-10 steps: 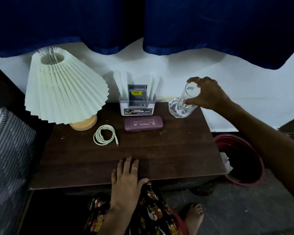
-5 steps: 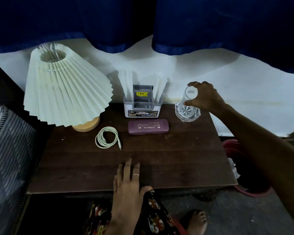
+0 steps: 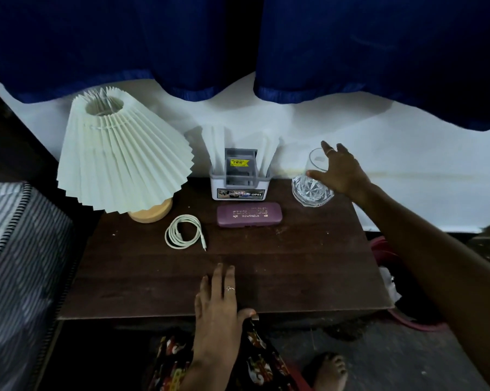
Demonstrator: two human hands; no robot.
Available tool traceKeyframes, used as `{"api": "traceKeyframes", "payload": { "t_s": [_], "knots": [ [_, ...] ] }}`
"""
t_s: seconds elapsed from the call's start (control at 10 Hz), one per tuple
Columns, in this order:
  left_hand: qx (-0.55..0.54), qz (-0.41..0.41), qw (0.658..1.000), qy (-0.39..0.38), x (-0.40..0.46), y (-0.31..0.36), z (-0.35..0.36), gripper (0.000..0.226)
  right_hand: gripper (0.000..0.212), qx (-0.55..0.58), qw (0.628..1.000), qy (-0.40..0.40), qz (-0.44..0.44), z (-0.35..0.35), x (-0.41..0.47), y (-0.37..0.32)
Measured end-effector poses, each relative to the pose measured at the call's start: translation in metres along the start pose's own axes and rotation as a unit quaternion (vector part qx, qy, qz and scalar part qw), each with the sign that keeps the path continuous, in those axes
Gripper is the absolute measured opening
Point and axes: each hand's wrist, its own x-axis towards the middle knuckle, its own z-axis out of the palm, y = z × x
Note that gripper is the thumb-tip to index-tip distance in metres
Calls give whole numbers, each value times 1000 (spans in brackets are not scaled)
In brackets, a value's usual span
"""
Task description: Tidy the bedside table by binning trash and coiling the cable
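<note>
A white cable [image 3: 183, 232] lies coiled on the dark wooden bedside table [image 3: 294, 272], in front of the lamp. At the back right corner a clear glass [image 3: 311, 184] stands upright. My right hand [image 3: 341, 172] is beside and behind it with fingers spread, thumb near its side, no longer gripping. Flat on the table's front edge rests my left hand [image 3: 219, 303], fingers apart and holding nothing. A red bin [image 3: 379, 246] sits on the floor to the right of the table, with a white scrap [image 3: 390, 283] in it, mostly hidden by my right arm.
A pleated cream lamp [image 3: 119, 156] stands at the back left. A white holder with papers [image 3: 239, 176] sits at the back centre, a purple glasses case [image 3: 249, 214] in front of it. A striped mattress [image 3: 15, 249] borders the left; blue curtains hang above.
The glass went from tilted in my right hand to standing upright on the table, and my right hand's fingers have opened off it. The left hand has stayed put.
</note>
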Motion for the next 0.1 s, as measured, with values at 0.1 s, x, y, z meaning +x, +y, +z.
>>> {"api": "traceKeyframes", "payload": {
  "t_s": [0.1],
  "knots": [
    [8, -7, 1000, -7, -2, 2, -3, 81, 79, 28, 999, 28, -9, -3, -28, -9]
  ]
}}
